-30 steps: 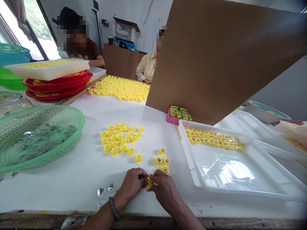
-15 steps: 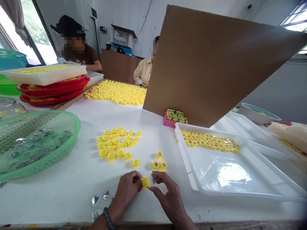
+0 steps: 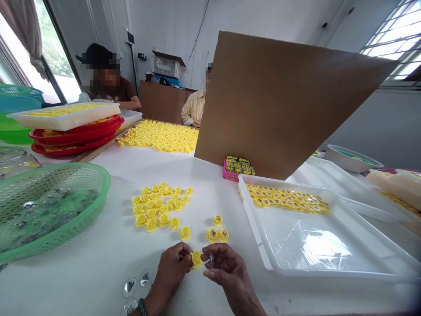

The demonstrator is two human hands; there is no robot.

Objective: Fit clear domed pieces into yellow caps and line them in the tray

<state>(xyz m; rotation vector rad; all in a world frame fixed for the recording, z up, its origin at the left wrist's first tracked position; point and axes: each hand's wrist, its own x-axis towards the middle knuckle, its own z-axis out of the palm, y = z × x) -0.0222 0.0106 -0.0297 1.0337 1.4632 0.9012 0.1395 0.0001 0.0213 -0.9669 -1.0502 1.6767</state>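
My left hand (image 3: 173, 270) pinches a small yellow hat-shaped piece (image 3: 196, 259) by its edge, hollow side toward me. Just right of it, my right hand (image 3: 230, 270) has a small clear plastic piece (image 3: 211, 261) at its curled fingers, with the thumb lower and apart. Beyond my hands stand a few yellow pieces (image 3: 212, 235) with dark printed centres. A loose cluster of plain yellow pieces (image 3: 158, 204) lies further left. Clear domed discs (image 3: 129, 287) with dark prints rest beside my left wrist.
At left sits a green perforated basket (image 3: 107, 180) of clear discs. A white tray (image 3: 263, 245) with rows of yellow pieces is at right. A cardboard panel (image 3: 272, 105) leans behind a pink basket (image 3: 230, 176). Stacked red trays (image 3: 75, 147) stand far left; two people sit across.
My right hand has drawn its thumb back from the yellow piece and turned, showing the clear piece at its fingers. My left hand keeps its pinch. The view has tilted up slightly.
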